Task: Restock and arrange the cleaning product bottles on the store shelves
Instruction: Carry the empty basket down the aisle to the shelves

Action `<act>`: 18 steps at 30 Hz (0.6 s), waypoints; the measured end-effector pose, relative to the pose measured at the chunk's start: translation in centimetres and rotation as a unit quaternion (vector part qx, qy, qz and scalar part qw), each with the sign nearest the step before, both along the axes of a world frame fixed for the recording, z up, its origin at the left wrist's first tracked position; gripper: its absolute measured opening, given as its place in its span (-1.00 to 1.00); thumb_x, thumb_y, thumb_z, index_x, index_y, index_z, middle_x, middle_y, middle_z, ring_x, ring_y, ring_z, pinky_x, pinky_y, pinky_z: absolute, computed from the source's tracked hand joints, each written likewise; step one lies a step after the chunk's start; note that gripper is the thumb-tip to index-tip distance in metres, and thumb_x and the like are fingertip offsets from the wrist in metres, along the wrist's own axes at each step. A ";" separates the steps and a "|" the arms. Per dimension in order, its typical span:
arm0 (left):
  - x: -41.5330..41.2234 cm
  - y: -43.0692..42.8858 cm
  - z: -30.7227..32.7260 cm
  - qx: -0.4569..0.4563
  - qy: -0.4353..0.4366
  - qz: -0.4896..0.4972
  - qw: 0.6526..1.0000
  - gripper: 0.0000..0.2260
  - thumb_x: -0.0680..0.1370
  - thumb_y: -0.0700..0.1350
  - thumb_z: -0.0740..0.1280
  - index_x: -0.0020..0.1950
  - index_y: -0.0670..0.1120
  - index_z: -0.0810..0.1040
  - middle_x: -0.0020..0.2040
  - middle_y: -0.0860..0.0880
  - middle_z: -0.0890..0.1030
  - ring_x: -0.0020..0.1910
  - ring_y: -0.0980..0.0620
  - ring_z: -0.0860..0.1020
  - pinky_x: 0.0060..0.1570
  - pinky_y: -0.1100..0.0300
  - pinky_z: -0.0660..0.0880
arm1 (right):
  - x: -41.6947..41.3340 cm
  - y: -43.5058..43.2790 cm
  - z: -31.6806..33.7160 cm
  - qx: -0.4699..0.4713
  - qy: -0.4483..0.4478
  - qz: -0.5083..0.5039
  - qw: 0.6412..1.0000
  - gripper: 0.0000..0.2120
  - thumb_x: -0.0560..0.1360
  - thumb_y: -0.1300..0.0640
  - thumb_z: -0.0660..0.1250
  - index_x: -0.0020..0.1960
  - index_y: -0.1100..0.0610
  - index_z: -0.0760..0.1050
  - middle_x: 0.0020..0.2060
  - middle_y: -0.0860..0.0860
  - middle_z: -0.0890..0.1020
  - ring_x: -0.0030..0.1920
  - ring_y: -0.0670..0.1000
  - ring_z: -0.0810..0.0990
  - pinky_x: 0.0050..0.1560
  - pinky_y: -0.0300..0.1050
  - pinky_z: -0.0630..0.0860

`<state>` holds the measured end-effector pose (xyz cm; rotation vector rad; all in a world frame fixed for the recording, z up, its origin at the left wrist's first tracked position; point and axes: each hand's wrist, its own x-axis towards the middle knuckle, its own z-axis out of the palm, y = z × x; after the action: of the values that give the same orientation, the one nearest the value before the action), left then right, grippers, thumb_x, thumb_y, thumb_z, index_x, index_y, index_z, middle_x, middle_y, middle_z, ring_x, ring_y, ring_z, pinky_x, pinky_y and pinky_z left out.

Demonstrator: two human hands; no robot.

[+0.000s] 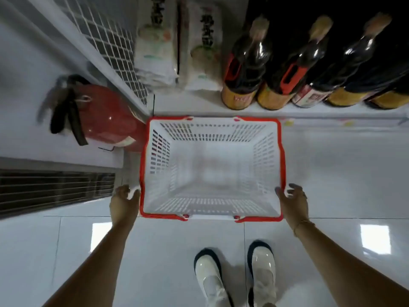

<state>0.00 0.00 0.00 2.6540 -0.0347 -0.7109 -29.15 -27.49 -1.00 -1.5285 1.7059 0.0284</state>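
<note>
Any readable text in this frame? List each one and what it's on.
No text here is legible; the frame is motion-blurred.
white packages: dark vertical characters, too blurred to read.
dark bottles: red marks on the yellow labels, too blurred to read.
fire extinguisher: label sticker, too blurred to read.
basket: no text visible.

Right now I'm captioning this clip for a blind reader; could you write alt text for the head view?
Seen from above, a left hand and right hand flank an empty white, red-rimmed basket on a tiled floor. Beyond it, dark bottles line a low shelf; a red fire extinguisher stands left.
</note>
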 end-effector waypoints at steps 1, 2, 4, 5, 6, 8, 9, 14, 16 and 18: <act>0.3 0.1 -1.1 0.007 0.002 0.007 1.000 -0.64 0.58 -0.05 0.31 0.29 -0.24 0.50 0.25 -0.22 0.56 0.19 -0.25 0.53 0.19 -0.09 0.44 | 0.3 0.1 -1.0 0.001 -0.009 -0.004 1.000 -0.51 0.52 0.02 0.35 0.35 0.22 0.32 0.22 0.19 0.51 0.21 0.18 0.49 0.14 -0.01 0.44; 0.6 -0.1 -2.0 0.012 0.007 0.013 1.000 -0.64 0.58 -0.04 0.32 0.27 -0.24 0.51 0.23 -0.22 0.57 0.17 -0.25 0.54 0.17 -0.08 0.44 | 0.4 0.1 -1.9 0.001 -0.017 -0.007 1.000 -0.51 0.52 0.03 0.35 0.34 0.22 0.31 0.21 0.18 0.51 0.19 0.19 0.50 0.14 -0.01 0.44; 1.1 -0.7 -3.6 -0.004 0.025 0.011 1.000 -0.68 0.57 -0.03 0.32 0.19 -0.23 0.56 0.13 -0.19 0.62 0.05 -0.21 0.57 0.06 -0.02 0.47 | 0.9 0.1 -3.3 -0.001 -0.021 -0.011 1.000 -0.56 0.53 0.06 0.34 0.30 0.24 0.31 0.17 0.18 0.53 0.15 0.21 0.52 0.14 0.00 0.46; 1.1 -1.1 -4.4 -0.021 0.029 0.009 0.999 -0.72 0.57 -0.04 0.33 0.14 -0.23 0.58 0.05 -0.17 0.63 -0.03 -0.17 0.57 -0.01 0.03 0.47 | 1.0 0.2 -4.1 -0.010 -0.017 -0.015 1.000 -0.60 0.54 0.08 0.33 0.27 0.25 0.32 0.15 0.20 0.54 0.14 0.24 0.53 0.13 0.03 0.48; 1.0 -1.4 -4.9 -0.035 0.032 0.007 0.999 -0.74 0.56 -0.06 0.34 0.10 -0.25 0.58 -0.01 -0.16 0.63 -0.07 -0.16 0.56 -0.05 0.05 0.48 | 1.2 0.3 -4.6 -0.022 -0.005 -0.013 1.000 -0.64 0.55 0.11 0.32 0.23 0.26 0.32 0.14 0.23 0.54 0.11 0.26 0.54 0.12 0.05 0.49; 0.7 -2.2 -5.7 -0.053 0.015 0.011 0.998 -0.77 0.55 -0.11 0.37 0.06 -0.28 0.56 -0.04 -0.19 0.62 -0.09 -0.18 0.57 -0.08 0.05 0.50 | 1.2 0.3 -5.3 -0.051 0.022 -0.006 0.998 -0.72 0.56 0.17 0.27 0.18 0.30 0.32 0.12 0.26 0.55 0.07 0.30 0.55 0.08 0.08 0.51; 0.5 -2.6 -6.0 -0.053 0.003 0.019 0.998 -0.78 0.55 -0.15 0.36 0.06 -0.29 0.54 -0.04 -0.20 0.61 -0.11 -0.17 0.57 -0.09 0.05 0.51 | 1.3 0.2 -5.5 -0.063 0.034 -0.005 0.997 -0.76 0.57 0.22 0.24 0.16 0.32 0.32 0.10 0.27 0.55 0.05 0.29 0.54 0.05 0.06 0.51; -1.3 -3.0 -5.6 -0.031 -0.062 0.081 0.994 -0.87 0.56 -0.21 0.30 0.01 -0.28 0.52 -0.01 -0.22 0.62 -0.10 -0.21 0.58 0.03 -0.10 0.57 | 1.0 0.0 -5.6 -0.088 0.051 0.000 0.995 -0.83 0.53 0.30 0.24 0.10 0.33 0.36 0.06 0.27 0.53 0.04 0.28 0.53 0.05 0.07 0.52; -2.3 -2.8 -4.3 -0.020 -0.066 0.099 0.993 -0.86 0.56 -0.21 0.29 0.01 -0.29 0.53 0.00 -0.22 0.63 -0.08 -0.22 0.58 0.05 -0.09 0.55 | 0.7 -0.1 -4.5 -0.085 0.049 0.016 0.995 -0.82 0.53 0.31 0.25 0.10 0.34 0.38 0.06 0.28 0.53 0.05 0.28 0.53 0.04 0.00 0.49; -3.6 -2.3 -2.4 -0.013 -0.060 0.117 0.991 -0.86 0.56 -0.22 0.29 -0.01 -0.30 0.54 -0.01 -0.24 0.63 -0.09 -0.21 0.57 0.05 -0.06 0.53 | 0.1 -0.1 -2.5 -0.082 0.050 0.029 0.995 -0.83 0.53 0.32 0.26 0.10 0.35 0.39 0.06 0.28 0.53 0.05 0.26 0.52 -0.02 -0.10 0.41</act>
<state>-3.59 -2.35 -2.39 2.6146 0.2287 -0.4698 -29.08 -27.57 -3.49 -1.7227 1.7777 -0.0054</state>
